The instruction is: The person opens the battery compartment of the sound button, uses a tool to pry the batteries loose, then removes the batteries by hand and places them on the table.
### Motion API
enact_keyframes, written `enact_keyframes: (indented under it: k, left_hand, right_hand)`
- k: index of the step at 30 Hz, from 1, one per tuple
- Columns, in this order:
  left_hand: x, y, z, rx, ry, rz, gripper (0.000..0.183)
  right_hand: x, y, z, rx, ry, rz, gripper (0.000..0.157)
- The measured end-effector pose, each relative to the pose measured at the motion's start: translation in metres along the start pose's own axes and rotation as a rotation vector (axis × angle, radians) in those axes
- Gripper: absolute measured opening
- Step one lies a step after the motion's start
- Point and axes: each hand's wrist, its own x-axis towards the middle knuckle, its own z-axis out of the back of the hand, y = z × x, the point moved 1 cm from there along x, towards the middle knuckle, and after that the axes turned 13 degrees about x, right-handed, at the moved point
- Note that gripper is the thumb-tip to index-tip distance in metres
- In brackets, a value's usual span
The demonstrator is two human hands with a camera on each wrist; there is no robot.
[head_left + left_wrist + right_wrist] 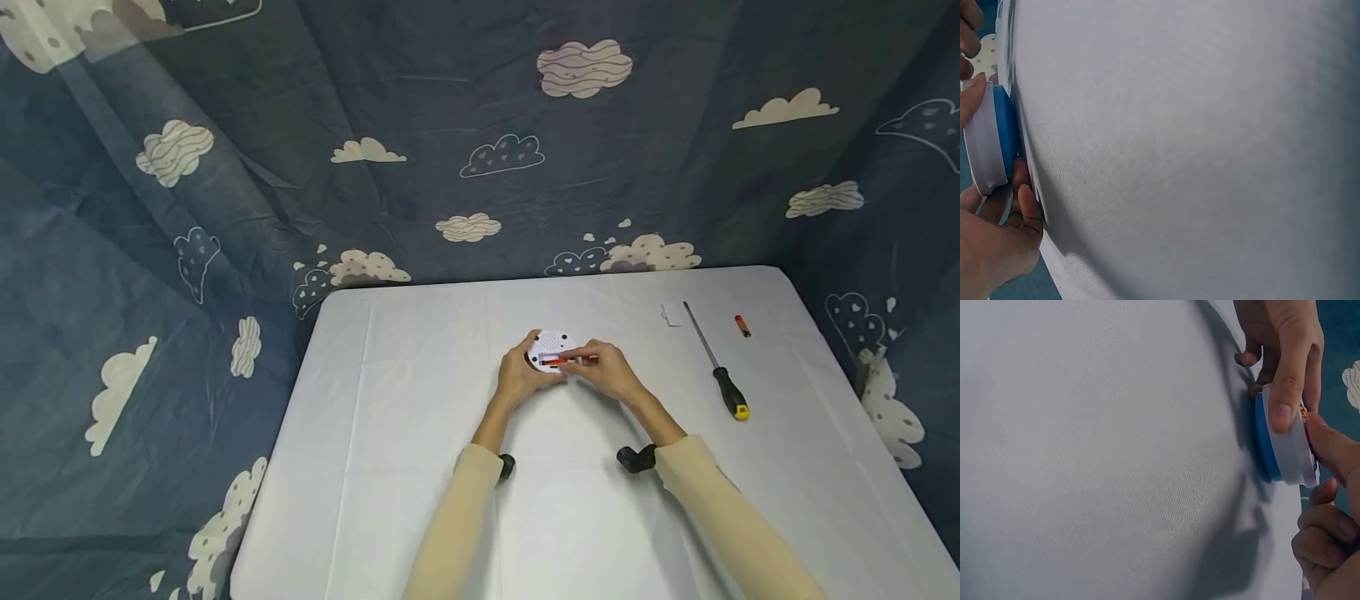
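Observation:
A round white device (552, 342) with a blue underside is held at its rim by my left hand (517, 377). Its upturned face has a cluster of small holes and a battery slot, where a red battery (552, 362) shows. The thumb and fingertips of my right hand (609, 372) pinch at the battery, covering part of it. From the side, the left wrist view shows the device's blue part (1006, 131) just above the table, with fingers beneath. In the right wrist view, the right thumb (1330, 442) reaches over the device's edge.
On the white table (420, 400), a screwdriver (716, 362) with a black and yellow handle lies to the right. Beyond it is another small red and black battery (742, 326). A small white piece (671, 315) lies near the screwdriver tip. Dark cloud-patterned cloth (420, 100) hangs behind.

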Motion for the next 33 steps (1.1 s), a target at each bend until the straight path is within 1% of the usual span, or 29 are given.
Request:
enact_keyframes:
  k: [4, 9, 13, 16, 20, 23, 25, 29, 33]
  left_hand:
    - [0.001, -0.001, -0.001, 0.003, -0.003, -0.001, 0.099]
    - [0.001, -0.003, 0.000, 0.017, -0.015, -0.015, 0.098]
    - [0.002, -0.003, 0.000, 0.021, -0.019, -0.020, 0.098]
    - [0.003, -0.002, -0.001, 0.007, -0.015, -0.010, 0.099]
    - [0.002, -0.001, -0.001, -0.018, -0.012, 0.007, 0.100]
    - [0.001, 0.000, 0.000, -0.037, -0.013, 0.011, 0.101]
    - [0.000, 0.001, 0.000, -0.047, -0.016, 0.011, 0.101]
    - [-0.001, 0.003, 0.002, -0.055, -0.018, 0.019, 0.101]
    - [-0.003, 0.004, 0.002, -0.055, -0.013, 0.023, 0.102]
  right_hand:
    - [0.004, 0.002, 0.000, -0.026, -0.013, 0.001, 0.017]
    - [0.006, 0.008, 0.003, -0.032, -0.019, -0.003, 0.015]
    - [0.004, 0.009, 0.013, -0.013, -0.034, -0.001, 0.014]
    - [0.003, 0.005, 0.025, -0.013, -0.077, -0.002, 0.016]
    - [0.001, -0.004, 0.050, -0.056, -0.166, -0.019, 0.017]
    - [-0.002, -0.012, 0.075, -0.082, -0.253, -0.044, 0.019]
    - [-0.004, -0.017, 0.094, -0.084, -0.314, -0.078, 0.023]
    - [-0.008, -0.035, 0.132, -0.084, -0.456, -0.169, 0.032]
    - [-0.016, -0.058, 0.168, 0.001, -0.644, -0.315, 0.037]
